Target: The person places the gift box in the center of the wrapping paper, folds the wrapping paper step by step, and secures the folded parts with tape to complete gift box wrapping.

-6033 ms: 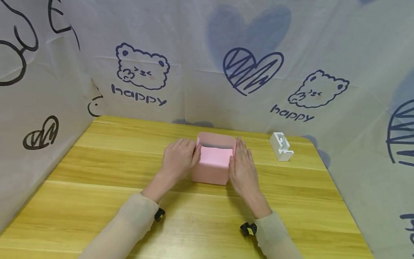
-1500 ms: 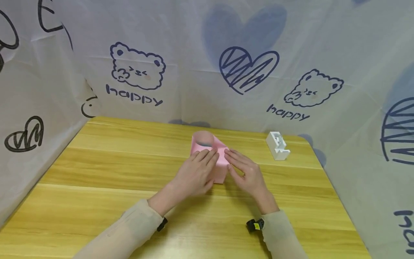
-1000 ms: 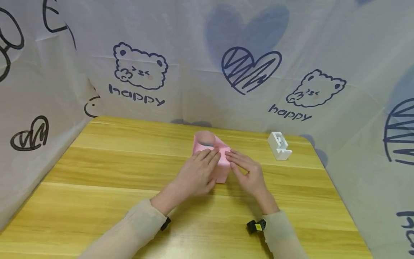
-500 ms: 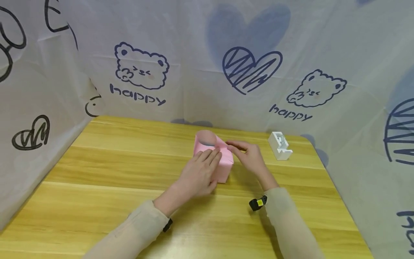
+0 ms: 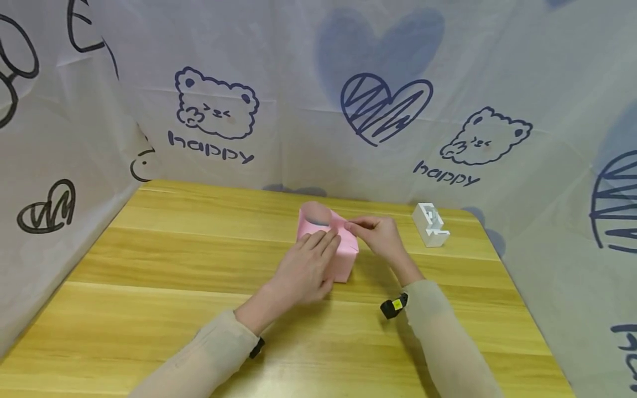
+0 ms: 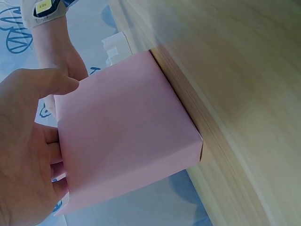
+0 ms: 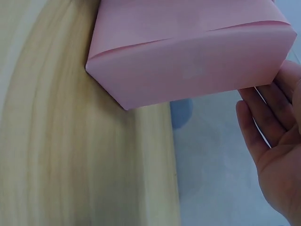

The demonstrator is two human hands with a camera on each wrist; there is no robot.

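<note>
A pink paper box [image 5: 343, 264] stands on the wooden table, its rear flap bowed up at the left and drawn down at the right. My left hand [image 5: 304, 268] lies over its top with fingers nearly straight, thumb by the front face. In the left wrist view that thumb [image 6: 61, 84] touches the box's edge. My right hand [image 5: 382, 236] pinches the flap's right end between thumb and index finger. Its other fingers [image 7: 263, 113] extend behind the box in the right wrist view, where a narrow slit shows along the side panel's upper edge.
A white tape dispenser [image 5: 432, 225] stands to the right, near the back of the table [image 5: 174, 249]. A pale printed cloth [image 5: 298, 110] hangs right behind the table and along both sides. Small black cameras [image 5: 394, 307] sit on both wrists.
Earlier both hands flanked the box with its flap upright; since then the left hand moved onto its top. The right hand shifted from the right top edge back to the flap, now pinching it.
</note>
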